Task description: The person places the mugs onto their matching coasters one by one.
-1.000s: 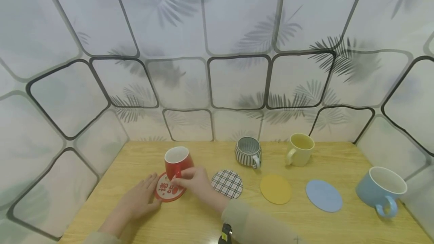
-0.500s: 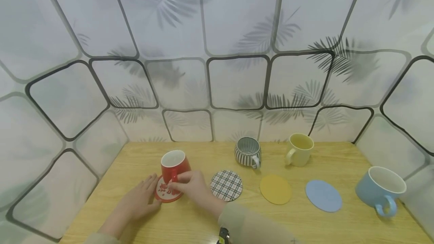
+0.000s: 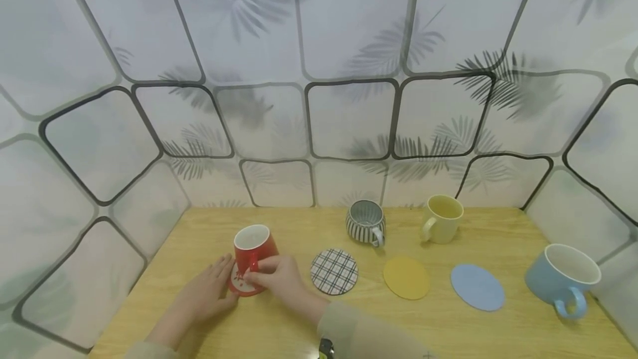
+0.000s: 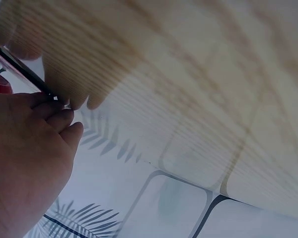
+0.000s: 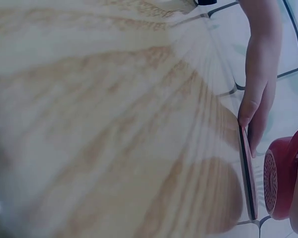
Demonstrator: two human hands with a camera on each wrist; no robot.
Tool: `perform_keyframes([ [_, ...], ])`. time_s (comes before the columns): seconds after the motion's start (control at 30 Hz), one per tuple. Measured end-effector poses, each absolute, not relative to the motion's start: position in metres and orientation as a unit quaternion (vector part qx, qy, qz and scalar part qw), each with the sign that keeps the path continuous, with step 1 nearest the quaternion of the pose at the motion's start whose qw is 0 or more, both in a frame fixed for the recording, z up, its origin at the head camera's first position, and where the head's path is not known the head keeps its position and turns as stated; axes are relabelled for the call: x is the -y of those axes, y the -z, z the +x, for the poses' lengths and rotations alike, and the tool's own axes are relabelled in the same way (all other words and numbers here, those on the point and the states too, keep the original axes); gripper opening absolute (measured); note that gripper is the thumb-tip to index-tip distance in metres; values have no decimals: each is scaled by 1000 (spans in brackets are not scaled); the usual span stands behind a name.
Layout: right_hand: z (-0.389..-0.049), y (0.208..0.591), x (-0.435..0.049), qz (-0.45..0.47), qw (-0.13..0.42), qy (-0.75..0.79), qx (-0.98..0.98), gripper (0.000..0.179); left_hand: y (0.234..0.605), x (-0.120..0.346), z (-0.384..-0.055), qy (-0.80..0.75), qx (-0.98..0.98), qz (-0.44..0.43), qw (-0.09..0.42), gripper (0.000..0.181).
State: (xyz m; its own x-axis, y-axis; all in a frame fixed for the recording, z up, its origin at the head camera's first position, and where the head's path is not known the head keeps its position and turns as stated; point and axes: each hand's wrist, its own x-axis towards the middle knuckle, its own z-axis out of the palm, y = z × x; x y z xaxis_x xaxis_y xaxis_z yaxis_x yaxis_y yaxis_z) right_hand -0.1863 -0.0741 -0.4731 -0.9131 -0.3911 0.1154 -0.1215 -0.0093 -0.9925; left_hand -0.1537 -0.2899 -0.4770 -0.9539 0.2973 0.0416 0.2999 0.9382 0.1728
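Note:
In the head view, my right hand (image 3: 285, 282) pinches the handle of a red mug (image 3: 266, 249) with a white inside. Under the mug lies a round red-rimmed coaster (image 3: 242, 288) with red lettering, partly covered. The right wrist view shows a narrow gap between the mug's base (image 5: 270, 181) and the coaster (image 5: 247, 171), the mug being slightly tilted. My left hand (image 3: 205, 293) rests on the table at the coaster's left edge, fingers extended and touching the rim. In the left wrist view the fingers (image 4: 59, 119) meet the coaster's dark edge.
A plaid coaster (image 3: 334, 271), a yellow coaster (image 3: 406, 277) and a blue coaster (image 3: 477, 287) lie in a row rightward. Behind stand a striped mug (image 3: 365, 230) and a yellow mug (image 3: 441, 229). A blue mug (image 3: 553, 276) is at the far right. Patterned walls bound the table.
My right hand has moved the red mug left and down, lower over the red-rimmed coaster. The left hand stays at the coaster's edge.

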Motion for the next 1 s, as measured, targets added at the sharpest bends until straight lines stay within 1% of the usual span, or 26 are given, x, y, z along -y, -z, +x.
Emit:
perform_keyframes([
  [0.2, -186, 477, 76, -201, 89, 676, -704, 12, 477, 290, -155, 94, 983, -156, 22, 78],
  [0.37, -185, 479, 77, -208, 95, 648, -727, 12, 477, 290, -155, 92, 982, -161, 31, 77],
  [0.7, -183, 480, 80, -206, 124, 631, -738, 14, 477, 291, -156, 89, 982, -165, 12, 75],
  [1.0, -183, 485, 84, -225, 127, 611, -748, 15, 479, 293, -157, 84, 981, -173, 28, 72],
])
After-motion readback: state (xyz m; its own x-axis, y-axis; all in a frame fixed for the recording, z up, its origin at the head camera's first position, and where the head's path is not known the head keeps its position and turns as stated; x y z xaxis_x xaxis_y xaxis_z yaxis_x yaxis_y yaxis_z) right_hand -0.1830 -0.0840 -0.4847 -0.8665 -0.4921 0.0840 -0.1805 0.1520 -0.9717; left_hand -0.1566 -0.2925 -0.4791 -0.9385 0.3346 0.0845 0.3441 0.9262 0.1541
